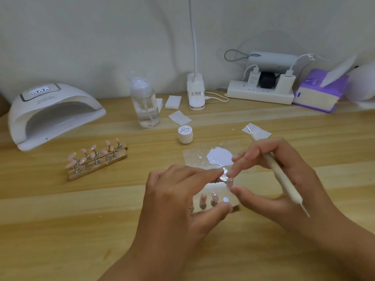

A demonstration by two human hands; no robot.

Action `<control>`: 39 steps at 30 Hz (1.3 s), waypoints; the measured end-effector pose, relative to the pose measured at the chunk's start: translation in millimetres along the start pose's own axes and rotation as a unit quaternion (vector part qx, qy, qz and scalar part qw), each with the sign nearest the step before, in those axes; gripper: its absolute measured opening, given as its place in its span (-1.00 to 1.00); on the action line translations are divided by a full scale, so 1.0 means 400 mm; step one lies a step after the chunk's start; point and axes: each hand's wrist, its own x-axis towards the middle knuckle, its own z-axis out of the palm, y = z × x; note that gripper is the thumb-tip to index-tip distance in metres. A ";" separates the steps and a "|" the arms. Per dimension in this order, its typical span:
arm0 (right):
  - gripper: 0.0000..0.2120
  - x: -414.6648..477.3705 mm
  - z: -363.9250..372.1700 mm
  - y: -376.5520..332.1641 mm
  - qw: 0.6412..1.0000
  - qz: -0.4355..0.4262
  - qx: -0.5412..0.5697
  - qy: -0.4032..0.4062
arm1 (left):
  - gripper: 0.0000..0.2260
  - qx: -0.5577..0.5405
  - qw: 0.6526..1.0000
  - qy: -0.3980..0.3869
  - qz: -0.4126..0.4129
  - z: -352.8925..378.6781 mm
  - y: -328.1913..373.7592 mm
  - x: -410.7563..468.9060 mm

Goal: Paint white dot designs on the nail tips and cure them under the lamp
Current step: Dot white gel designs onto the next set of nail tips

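Pale wood holder [233, 202], its row of glossy nail tips [213, 198] upright, sits low at centre — my left hand [178, 199] grips it between thumb and fingers. My right hand [274, 179] clasps the slim cream dotting pen [282, 175], fingertips [236, 189] pinching one shiny tip [228, 179] near the wet white paint [220, 157]; the domed lamp [50, 114] stands far left.

My forearms come in from the table's near edge. My left hand [182, 201] arches palm down, forefinger and thumb curled round a small pale wooden block [215, 190]. My right hand [272, 179] grips a slim white dotting pen [284, 179], forefinger and thumb tips close to my left forefinger.
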 end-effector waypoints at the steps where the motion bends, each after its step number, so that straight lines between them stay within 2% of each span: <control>1: -0.57 -0.009 -0.010 0.011 1.000 -0.005 -0.031 0.005 | -0.71 -0.008 1.000 -0.003 -0.005 -0.001 -0.002 0.000; 6: -0.57 -0.004 0.005 0.015 0.999 -0.026 0.004 0.025 | -0.89 -0.030 0.999 0.007 -0.027 -0.007 0.001 0.003; 10: -0.58 0.002 0.014 -0.014 0.998 -0.062 0.026 0.021 | -0.87 -0.050 0.998 0.009 -0.029 -0.009 0.014 0.008; 18: -0.55 0.007 0.008 -0.029 0.997 -0.057 0.033 0.027 | -0.88 -0.151 0.984 -0.001 -0.094 -0.017 0.025 0.006; 23: -0.66 0.005 -0.026 -0.021 0.999 -0.032 0.015 0.029 | -0.82 -0.189 0.975 -0.016 -0.118 -0.021 0.028 0.001; 25: -0.72 0.016 -0.048 -0.006 0.997 -0.002 -0.025 0.069 | -0.77 -0.198 0.972 -0.017 -0.124 -0.021 0.026 0.000; 27: -0.74 0.028 -0.079 0.026 0.987 0.036 -0.115 0.109 | -0.76 -0.205 0.970 -0.015 -0.130 -0.023 0.026 0.001; 30: -0.75 0.032 -0.122 0.082 0.955 0.126 -0.261 0.061 | -0.80 -0.218 0.969 -0.005 -0.118 -0.027 0.028 0.005; 32: -0.71 0.023 -0.132 0.110 0.940 0.168 -0.298 0.003 | -0.84 -0.218 0.970 0.005 -0.110 -0.028 0.029 0.009; 34: -0.67 0.019 -0.127 0.123 0.932 0.161 -0.323 -0.024 | -0.86 -0.214 0.971 0.015 -0.107 -0.026 0.029 0.011; 39: -0.71 0.017 -0.126 0.135 0.933 0.149 -0.325 0.031 | -0.97 -0.227 0.968 0.035 -0.101 -0.029 0.033 0.010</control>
